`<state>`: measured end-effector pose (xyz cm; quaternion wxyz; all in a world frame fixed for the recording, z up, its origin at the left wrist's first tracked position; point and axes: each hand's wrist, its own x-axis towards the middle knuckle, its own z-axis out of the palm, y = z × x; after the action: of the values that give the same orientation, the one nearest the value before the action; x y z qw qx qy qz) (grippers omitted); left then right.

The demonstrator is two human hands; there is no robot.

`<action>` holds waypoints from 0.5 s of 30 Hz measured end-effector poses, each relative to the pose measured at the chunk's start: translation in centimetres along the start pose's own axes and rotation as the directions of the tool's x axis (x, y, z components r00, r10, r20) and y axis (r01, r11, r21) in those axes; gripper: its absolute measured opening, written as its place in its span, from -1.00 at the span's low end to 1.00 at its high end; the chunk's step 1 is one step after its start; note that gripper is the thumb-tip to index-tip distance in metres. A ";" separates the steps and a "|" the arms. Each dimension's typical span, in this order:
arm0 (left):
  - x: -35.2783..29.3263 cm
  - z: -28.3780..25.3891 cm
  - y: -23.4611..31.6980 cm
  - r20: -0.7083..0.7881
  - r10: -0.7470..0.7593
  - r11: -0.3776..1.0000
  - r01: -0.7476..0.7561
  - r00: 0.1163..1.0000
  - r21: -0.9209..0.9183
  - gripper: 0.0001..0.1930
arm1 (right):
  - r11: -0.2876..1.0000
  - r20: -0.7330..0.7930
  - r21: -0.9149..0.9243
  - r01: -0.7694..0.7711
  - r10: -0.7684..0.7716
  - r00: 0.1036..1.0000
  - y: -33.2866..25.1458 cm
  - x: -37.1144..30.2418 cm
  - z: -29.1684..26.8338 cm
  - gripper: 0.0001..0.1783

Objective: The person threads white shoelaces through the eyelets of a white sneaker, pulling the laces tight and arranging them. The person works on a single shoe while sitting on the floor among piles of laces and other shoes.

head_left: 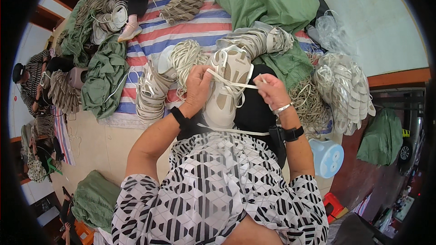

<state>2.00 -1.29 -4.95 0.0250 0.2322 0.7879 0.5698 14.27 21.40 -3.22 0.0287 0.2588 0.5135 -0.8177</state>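
Note:
A cream and beige shoe upper [221, 107] lies across my lap, its toe toward me and its tongue pointing away. Over its eyelets a flat cream shoelace [236, 84] is pulled across from hand to hand. My left hand [198, 87] pinches the lace beside the upper's left edge. To the right of the upper, my right hand [274, 91] has thumb and fingers closed on the other part of the lace. A loose length of lace hangs over my lap below the toe. Some lacing near the eyelets is crossed and partly hidden under the taut strand.
Stacked shoe uppers [151, 97] and a bundle of laces [187, 59] sit to the left. More uppers [340, 91] and laces [305, 100] lie right, above a light blue stool [330, 159]. Green sacks [272, 2] cover part of the striped sheet. Another person's foot [131, 29] rests ahead.

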 end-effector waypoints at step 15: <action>-1.7 -1.9 -0.6 0.166 0.133 0.951 -0.173 0.977 0.255 -0.84 | 0.839 0.124 -0.485 0.247 -0.214 0.969 2.7 -5.7 4.1 -0.75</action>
<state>2.77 -3.80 -5.17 0.0069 0.3352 0.8334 0.4394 18.44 15.41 -1.45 0.0124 0.1526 0.7323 -0.6635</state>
